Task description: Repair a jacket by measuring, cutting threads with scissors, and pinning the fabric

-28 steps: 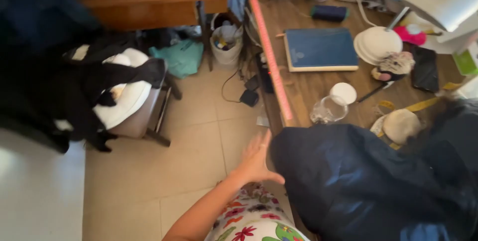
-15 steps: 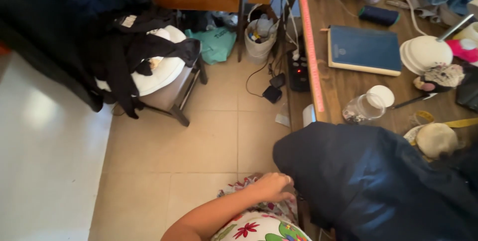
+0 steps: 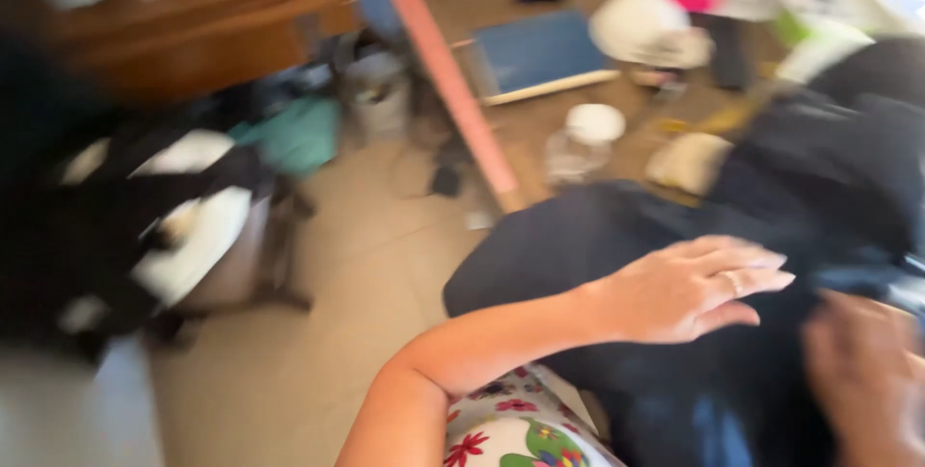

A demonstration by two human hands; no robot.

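1. Dark navy cloth (image 3: pixel 674 236), a big bundled garment, covers the near end of the wooden table (image 3: pixel 520 149) and hangs over its edge toward the floor. Frame is motion-blurred.
2. Left hand (image 3: pixel 689 289): flat, palm down on the cloth, fingers extended and slightly spread, not clenched, nothing gripped. A ring shows on one finger.
3. Right hand (image 3: pixel 862 380): bottom right corner, heavily blurred, up against the cloth. Can't tell whether it grips the fabric or just rests on it.
4. Left forearm runs in from bottom centre, above a white floral-print fabric (image 3: pixel 506 428) with red and green shapes.
5. On the table beyond the cloth: blue book (image 3: pixel 540 53) lying flat, clear jar with a white lid (image 3: pixel 583 139) just past the cloth's edge, white round dish-like item (image 3: pixel 641 28) further back, a pale rounded object (image 3: pixel 689 163) touching the cloth's far edge.
6. Orange-pink strip (image 3: pixel 448 72) runs along the table's left edge.
7. Floor is beige tile (image 3: pixel 289 371). Left of the table: a chair (image 3: pixel 173 236) loaded with black and white clothing, a teal bag (image 3: pixel 294 134) and a small bin (image 3: pixel 376 91) behind it, a wooden desk (image 3: pixel 193 33) at the back.
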